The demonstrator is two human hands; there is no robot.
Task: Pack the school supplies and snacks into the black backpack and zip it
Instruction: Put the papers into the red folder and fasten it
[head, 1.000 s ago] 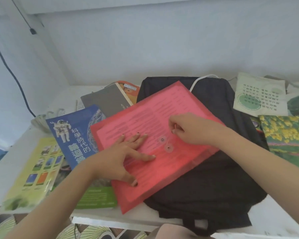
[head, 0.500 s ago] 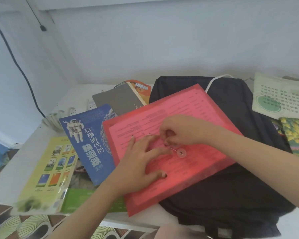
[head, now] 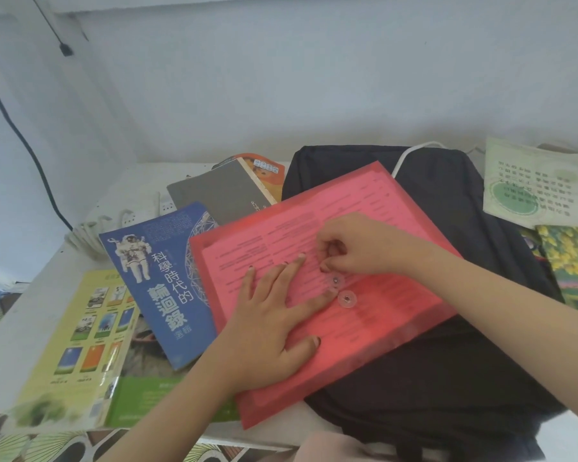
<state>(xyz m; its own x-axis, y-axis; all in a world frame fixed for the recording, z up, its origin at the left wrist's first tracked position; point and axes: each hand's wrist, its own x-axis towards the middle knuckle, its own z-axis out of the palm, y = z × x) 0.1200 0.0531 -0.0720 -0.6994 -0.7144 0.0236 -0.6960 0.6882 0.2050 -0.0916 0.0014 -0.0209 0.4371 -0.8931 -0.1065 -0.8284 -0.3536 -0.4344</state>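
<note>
While on black backpack, pink folder: pinned.
L hand: spread flat on it, 8 o'clock of clasp disc.
R hand: curled, pinched clasp disc.

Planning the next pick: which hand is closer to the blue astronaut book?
Left. The left hand lies flat on the red folder, just right of the blue book. The right hand is farther right, fingers curled at the folder's clasp.

Far-left corner of my desk: white power strip, white cord bundled beside it. Left wall — one black cable runs down. Below the near edge — leaf-patterned surface.
</note>
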